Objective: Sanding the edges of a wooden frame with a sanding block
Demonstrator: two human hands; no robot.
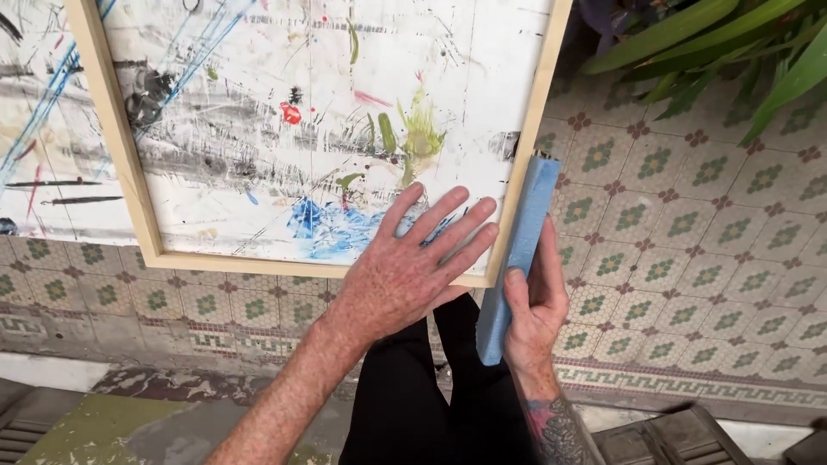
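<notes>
A white painted board (284,129) with streaks of black, blue, red and green sits inside a light wooden frame (525,146). My left hand (413,263) lies flat with spread fingers on the board's lower right corner. My right hand (534,310) grips a long blue foam block (521,250) and presses its long side against the outer right edge of the frame. The block stands nearly upright, its top end near the frame's mid height.
A patterned tiled floor (689,224) with green and brown flower motifs spreads under and to the right of the frame. Green plant leaves (715,43) hang at the top right. My black-clad legs (431,396) show below. A second painted sheet (43,129) lies at the left.
</notes>
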